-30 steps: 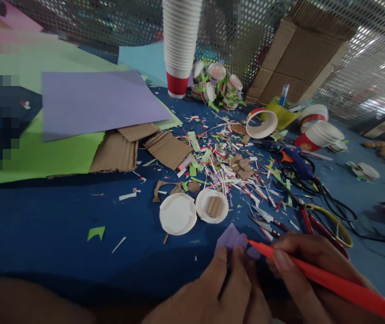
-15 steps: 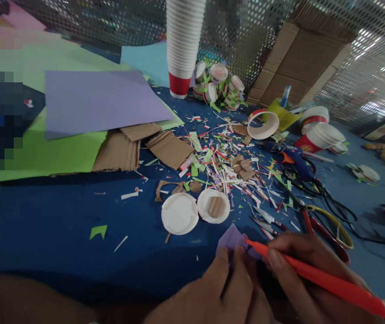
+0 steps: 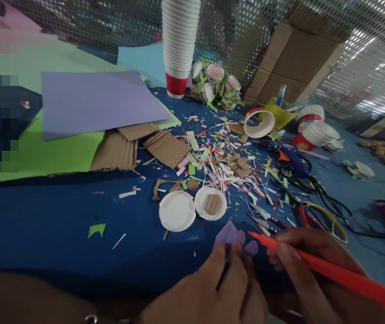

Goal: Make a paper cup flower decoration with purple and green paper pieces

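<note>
My left hand [image 3: 219, 292] is at the bottom centre, its fingertips pinching a small purple paper piece [image 3: 229, 234] against the blue table [image 3: 44, 234]. My right hand [image 3: 317, 270] is beside it at the bottom right, closed around a red-orange pen [image 3: 327, 270] whose tip points left at the purple piece. Two white round cup bases [image 3: 177, 210] lie just beyond my hands; the right one holds a bit of cardboard.
Paper scraps [image 3: 226, 166] litter the middle. Scissors [image 3: 317, 213], a blue glue gun [image 3: 293, 159], cut cup rings [image 3: 259, 123] and a tall cup stack [image 3: 179, 45] stand behind. Purple and green sheets [image 3: 94, 101] and cardboard pieces [image 3: 167, 148] lie left. A perforated metal screen backs the table.
The pen tip has drawn slightly back from the purple piece. My left fingers have shifted a little on it. The view has moved slightly.
</note>
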### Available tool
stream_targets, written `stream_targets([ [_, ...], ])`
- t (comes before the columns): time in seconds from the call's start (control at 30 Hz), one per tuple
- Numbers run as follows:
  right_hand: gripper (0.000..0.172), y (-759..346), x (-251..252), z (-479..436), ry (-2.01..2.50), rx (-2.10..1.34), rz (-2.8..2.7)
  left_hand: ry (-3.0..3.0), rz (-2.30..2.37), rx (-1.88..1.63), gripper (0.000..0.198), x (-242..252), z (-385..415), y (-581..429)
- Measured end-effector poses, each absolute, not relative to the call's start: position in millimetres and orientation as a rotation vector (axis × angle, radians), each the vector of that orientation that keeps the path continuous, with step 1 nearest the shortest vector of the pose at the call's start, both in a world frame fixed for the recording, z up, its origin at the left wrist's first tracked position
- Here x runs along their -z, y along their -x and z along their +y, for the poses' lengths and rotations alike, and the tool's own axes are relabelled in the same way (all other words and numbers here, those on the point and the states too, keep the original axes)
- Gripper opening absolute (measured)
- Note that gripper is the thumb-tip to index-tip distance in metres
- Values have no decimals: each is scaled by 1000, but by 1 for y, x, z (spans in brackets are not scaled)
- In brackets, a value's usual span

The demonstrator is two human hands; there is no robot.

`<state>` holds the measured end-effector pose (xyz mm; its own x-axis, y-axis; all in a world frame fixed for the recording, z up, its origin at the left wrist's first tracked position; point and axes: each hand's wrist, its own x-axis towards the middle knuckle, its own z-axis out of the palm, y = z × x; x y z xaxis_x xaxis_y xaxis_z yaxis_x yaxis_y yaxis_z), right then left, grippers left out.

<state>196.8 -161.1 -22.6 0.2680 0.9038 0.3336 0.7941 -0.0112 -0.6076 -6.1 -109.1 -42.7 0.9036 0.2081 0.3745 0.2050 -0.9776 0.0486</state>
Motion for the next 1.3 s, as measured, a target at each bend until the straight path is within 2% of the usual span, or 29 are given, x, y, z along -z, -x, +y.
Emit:
stream_targets([
  [0.33, 5, -195, 29, -160, 1760, -78, -1436, -3078, 219, -544, 37, 20, -102, 8],
  [0.67, 7, -204, 28, -164, 1757, 231, -1654, -3095, 103, -525, 32, 20, -94, 7],
  [0.83, 14, -229, 28, -160, 1690, 306, -1852, -2817, 51, -597, 26, 10, -79, 3],
  [1.0, 19, -246, 22, -142, 1649, 405, -2153, -2685, 315, -888, 28, -10, -36, 4],
  [1.07, 20, -247, 16, -132, 1628, 457, -2250, -2701, 500, -906, 25, -17, -16, 8],
  [1.2, 24, -248, 9, -113, 1596, 520, -2415, -2764, 779, -706, 21, -27, 6, 21],
  [1.3, 25, -249, 8, -101, 1590, 506, -2537, -2807, 825, -471, 33, -28, 7, 28],
])
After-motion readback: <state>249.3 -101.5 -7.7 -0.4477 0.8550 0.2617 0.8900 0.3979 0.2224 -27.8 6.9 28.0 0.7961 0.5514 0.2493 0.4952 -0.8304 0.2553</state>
